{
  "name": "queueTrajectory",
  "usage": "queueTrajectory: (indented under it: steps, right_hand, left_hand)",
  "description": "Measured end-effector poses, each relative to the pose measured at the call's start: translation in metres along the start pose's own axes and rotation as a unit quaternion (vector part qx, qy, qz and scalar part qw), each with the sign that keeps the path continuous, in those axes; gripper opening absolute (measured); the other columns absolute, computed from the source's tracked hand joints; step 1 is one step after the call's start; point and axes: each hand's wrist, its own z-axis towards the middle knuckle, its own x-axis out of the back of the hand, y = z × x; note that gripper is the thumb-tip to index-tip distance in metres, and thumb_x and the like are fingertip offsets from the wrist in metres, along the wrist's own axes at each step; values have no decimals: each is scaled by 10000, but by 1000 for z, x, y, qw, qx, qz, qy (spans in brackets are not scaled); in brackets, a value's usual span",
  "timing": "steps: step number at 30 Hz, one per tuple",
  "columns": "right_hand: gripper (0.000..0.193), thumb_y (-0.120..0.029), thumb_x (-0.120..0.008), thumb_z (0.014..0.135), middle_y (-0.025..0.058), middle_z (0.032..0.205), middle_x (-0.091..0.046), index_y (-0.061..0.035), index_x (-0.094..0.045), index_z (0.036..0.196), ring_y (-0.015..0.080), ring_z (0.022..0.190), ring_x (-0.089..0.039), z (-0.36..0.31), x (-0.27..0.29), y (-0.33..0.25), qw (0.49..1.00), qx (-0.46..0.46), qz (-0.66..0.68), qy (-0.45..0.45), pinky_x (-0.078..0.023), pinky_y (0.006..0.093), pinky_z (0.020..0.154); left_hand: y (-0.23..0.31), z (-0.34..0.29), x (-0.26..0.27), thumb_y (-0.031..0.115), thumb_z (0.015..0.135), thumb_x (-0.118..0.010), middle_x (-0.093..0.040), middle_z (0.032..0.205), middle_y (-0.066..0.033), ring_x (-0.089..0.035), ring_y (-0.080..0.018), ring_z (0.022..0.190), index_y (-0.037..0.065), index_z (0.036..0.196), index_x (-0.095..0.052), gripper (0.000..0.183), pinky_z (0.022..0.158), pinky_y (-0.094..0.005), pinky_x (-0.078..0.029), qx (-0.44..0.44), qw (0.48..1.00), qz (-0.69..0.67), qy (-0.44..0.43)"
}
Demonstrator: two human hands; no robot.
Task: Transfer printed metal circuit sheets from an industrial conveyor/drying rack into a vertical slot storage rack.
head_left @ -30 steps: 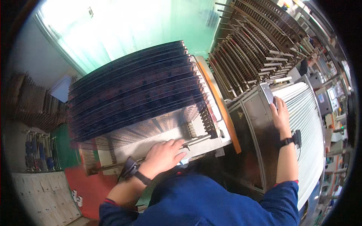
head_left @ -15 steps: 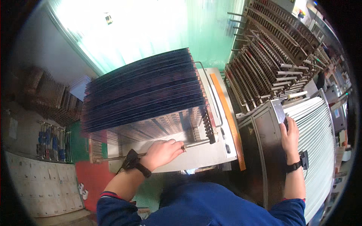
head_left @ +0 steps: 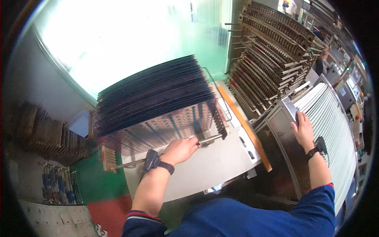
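Observation:
A rack (head_left: 162, 126) stands on the white table (head_left: 189, 177) before me, packed with several upright dark panels (head_left: 154, 93). My left hand (head_left: 181, 151) is closed round the metal rod (head_left: 211, 139) along the rack's near side. Dark coils sit at the rod's right end. Off to the right, my right hand (head_left: 303, 128) has its fingers bent over the top edge of a metal cart (head_left: 286, 134). A small dark part is partly hidden under those fingers. Both wrists wear black straps with a small device.
White slats (head_left: 327, 110) fill the cart's right side. Metal racks (head_left: 268, 63) are stacked behind it. An orange strip (head_left: 246, 130) runs along the table's right edge, beside dark pens (head_left: 251, 154). More racks (head_left: 51, 134) stand at left, and grey lockers (head_left: 51, 217) at lower left.
The view has turned and shifted. More white tabletop now shows between the rack and the table's near edge. My left hand stays on the rod and my right hand stays at the cart.

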Motion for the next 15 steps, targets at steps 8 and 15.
queueTrajectory:
  steps: [8, 15]
  right_hand:
    - [566, -300, -629, 884, 207, 1314, -529, -16, -473, 1348, 377, 1242, -491, 7, -3, -11, 999, -30, -30, -12, -389, 441, 1067]
    - [547, -304, -632, 882, 193, 1253, -560, -21, -489, 1328, 362, 1202, -517, 5, 2, -14, 999, -31, -34, -13, -405, 439, 1048]
  left_hand:
    - [-6, -2, -11, 290, 956, -546, -670, 969, -179, -653, -389, 902, 85, 1048, -565, 225, 755, -501, -521, -9, 999, -45, -17]
    - [3, -2, -5, 82, 901, -561, -631, 1202, -176, -620, -386, 1057, 151, 1306, -533, 412, 866, -457, -514, -49, 989, -138, 12]
